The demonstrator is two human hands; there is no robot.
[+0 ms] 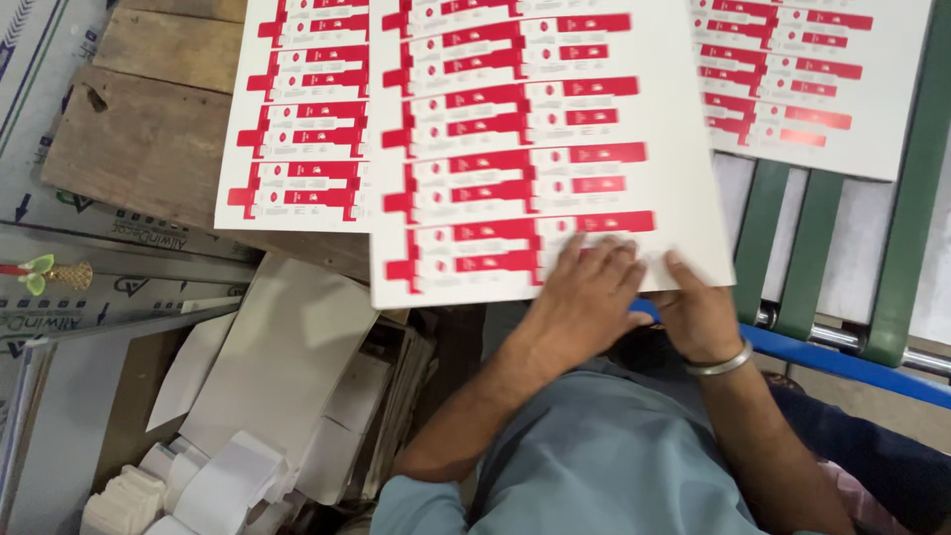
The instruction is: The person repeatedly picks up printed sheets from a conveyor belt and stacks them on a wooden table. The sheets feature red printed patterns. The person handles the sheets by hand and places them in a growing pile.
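Observation:
A large white card sheet (535,149) printed with rows of red carton blanks lies in front of me, slightly blurred. My left hand (584,292) rests over its near edge, fingers on top of the printed face. My right hand (698,317), with a metal bangle on the wrist, grips the same edge near the corner, thumb on top. The sheet overlaps a similar printed sheet (297,109) to its left. A third printed sheet (812,79) lies at the upper right.
A worn wooden board (149,129) sits under the left sheet. Green bars (822,258) and a blue rail (852,365) run at the right. White paper offcuts and card stacks (267,386) pile up at the lower left, beside grey panels (59,287).

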